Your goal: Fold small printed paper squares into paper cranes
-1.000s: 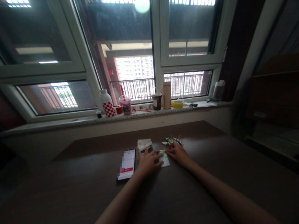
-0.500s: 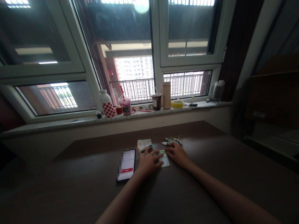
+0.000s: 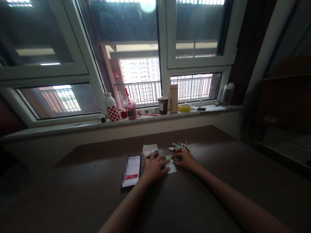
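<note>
A small printed slip of paper (image 3: 172, 168) with a green band along its far edge lies flat on the brown table. My left hand (image 3: 155, 168) is open, its fingers spread, the thumb and a fingertip resting on the slip's left side. At the far right corner, my right hand (image 3: 186, 160) has its bent fingers closed on the slip's edge. Just beyond the right hand sits a heap of folded paper pieces (image 3: 178, 146). A stack of similar printed slips (image 3: 150, 149) lies past the left fingertips. Left of that hand is a phone (image 3: 132, 173) with its screen lit.
Behind the table (image 3: 97, 200), a stone windowsill (image 3: 96, 124) carries a checkered bottle (image 3: 112, 108), a pink cup with a straw (image 3: 130, 110), a dark drink cup (image 3: 163, 106), a tan flask (image 3: 173, 99), yellow tape (image 3: 184, 108) and scissors (image 3: 201, 109). A cardboard box (image 3: 284, 100) stands at right.
My right fingers have shifted slightly at the slip's far edge. My left hand, the phone and the paper heap stay where they were.
</note>
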A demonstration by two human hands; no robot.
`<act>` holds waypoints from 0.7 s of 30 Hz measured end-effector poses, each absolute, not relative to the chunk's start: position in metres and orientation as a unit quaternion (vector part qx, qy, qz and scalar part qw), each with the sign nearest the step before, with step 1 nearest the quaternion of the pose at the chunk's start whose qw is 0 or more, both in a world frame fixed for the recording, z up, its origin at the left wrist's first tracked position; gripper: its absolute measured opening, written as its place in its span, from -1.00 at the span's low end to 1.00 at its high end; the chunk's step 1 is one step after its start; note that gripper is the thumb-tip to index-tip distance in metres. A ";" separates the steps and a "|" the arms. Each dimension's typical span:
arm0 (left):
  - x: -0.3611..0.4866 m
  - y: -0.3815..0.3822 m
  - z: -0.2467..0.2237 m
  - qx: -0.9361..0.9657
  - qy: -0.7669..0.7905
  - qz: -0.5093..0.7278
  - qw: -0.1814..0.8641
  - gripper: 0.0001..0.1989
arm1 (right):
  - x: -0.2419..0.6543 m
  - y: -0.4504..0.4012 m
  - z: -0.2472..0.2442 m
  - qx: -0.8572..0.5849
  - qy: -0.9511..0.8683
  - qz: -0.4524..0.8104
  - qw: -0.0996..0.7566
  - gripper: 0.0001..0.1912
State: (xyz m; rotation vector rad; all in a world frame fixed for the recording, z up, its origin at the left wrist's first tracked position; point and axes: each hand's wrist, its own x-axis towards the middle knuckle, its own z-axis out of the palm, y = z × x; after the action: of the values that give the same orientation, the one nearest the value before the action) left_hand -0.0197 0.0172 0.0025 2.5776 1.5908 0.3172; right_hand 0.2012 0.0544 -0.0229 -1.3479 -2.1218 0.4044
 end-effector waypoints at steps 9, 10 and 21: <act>-0.018 0.015 0.004 0.840 0.534 0.089 0.042 -0.57 | 0.212 0.053 -0.016 -0.481 -0.829 0.178 0.221 -0.48; -0.018 0.015 0.004 0.840 0.534 0.089 0.043 -0.57 | 0.213 0.052 -0.014 -0.480 -0.831 0.180 0.215 -0.46; -0.018 0.013 0.006 0.838 0.537 0.087 0.036 -0.57 | 0.216 0.045 -0.008 -0.466 -0.842 0.193 0.192 -0.29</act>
State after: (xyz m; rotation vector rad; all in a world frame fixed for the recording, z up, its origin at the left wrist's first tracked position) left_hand -0.0182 0.0126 0.0055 2.5746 1.6510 0.2660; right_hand 0.2159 0.0452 -0.0081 -1.3079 -2.3630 0.5407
